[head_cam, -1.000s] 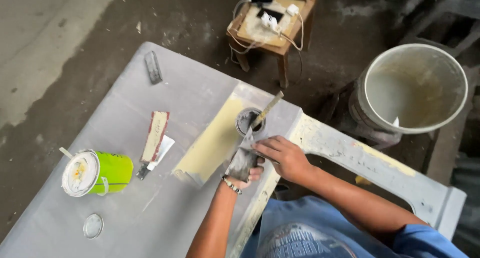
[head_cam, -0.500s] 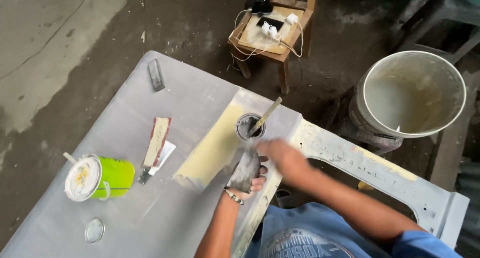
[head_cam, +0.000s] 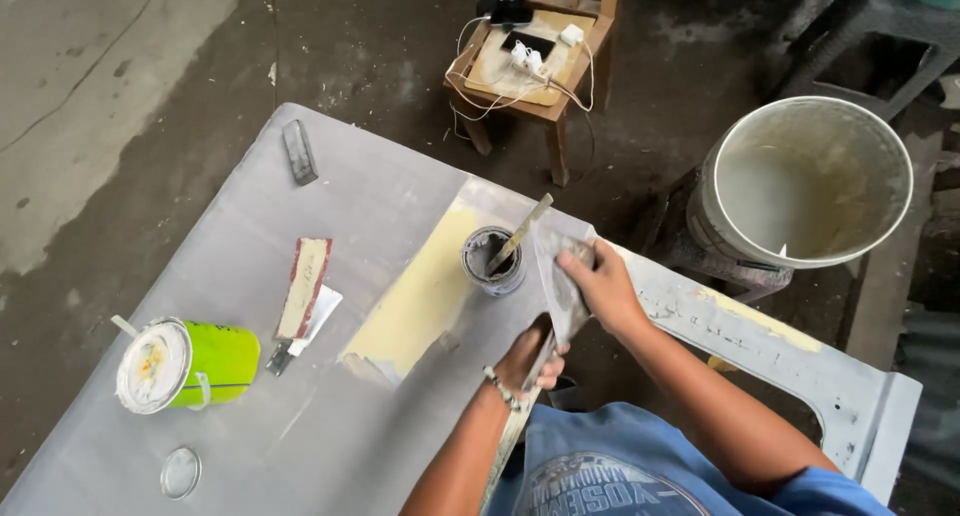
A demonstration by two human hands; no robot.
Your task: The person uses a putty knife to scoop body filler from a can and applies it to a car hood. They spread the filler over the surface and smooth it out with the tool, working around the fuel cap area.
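My right hand [head_cam: 603, 284] grips the upper end of a flat, putty-smeared grey spreader [head_cam: 560, 281], held upright over the near edge of a grey metal panel [head_cam: 330, 186]. At the spreader's lower end my left hand [head_cam: 528, 358] is closed around it, a bracelet on the wrist. Just left of my right hand stands a small open can of grey putty [head_cam: 492, 260] with a stir stick [head_cam: 522, 232] leaning out of it. A patch of pale yellow filler [head_cam: 420, 306] covers the panel beside the can.
On the panel lie a green tin with a white lid [head_cam: 185, 364], a flat sanding block over a scraper [head_cam: 305, 288], a small dark block [head_cam: 299, 151] and a round clear lid [head_cam: 181, 472]. A large empty bucket [head_cam: 810, 181] stands at right. A wooden stool with chargers [head_cam: 535, 61] stands behind.
My right hand has lifted off my left hand and moved up and right beside the can, raising the spreader's upper end. The view has shifted slightly.
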